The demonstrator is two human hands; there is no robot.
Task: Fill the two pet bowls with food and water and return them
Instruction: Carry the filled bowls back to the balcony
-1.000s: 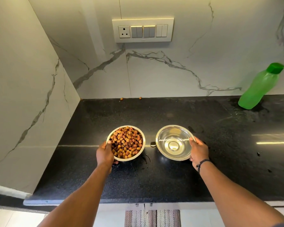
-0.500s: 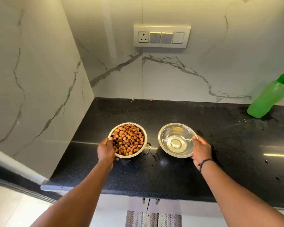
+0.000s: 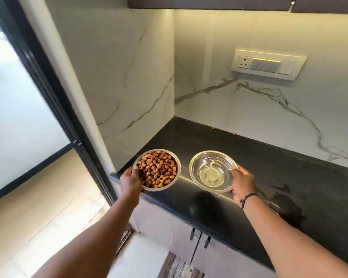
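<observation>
A steel food bowl (image 3: 175,184) heaped with brown kibble (image 3: 158,170) is held up off the black counter (image 3: 269,163) by my left hand (image 3: 130,182), thumb on its left rim. My right hand (image 3: 242,182) grips the right rim of a second steel water bowl (image 3: 211,170), which holds clear water and is also lifted above the counter. Both bowls hang level over the counter's left front corner.
Marble walls close the counter at the back and left. A switch plate (image 3: 268,64) sits on the back wall. Two stray kibbles (image 3: 213,128) lie by the back wall. Wet patches (image 3: 285,199) mark the counter. A dark door frame (image 3: 54,101) and wooden floor are at left, cabinet doors (image 3: 199,239) and a rug below.
Both bowls have been lifted off the counter, one in each hand. The view has swung left and back; the green bottle is out of sight and the doorway has appeared.
</observation>
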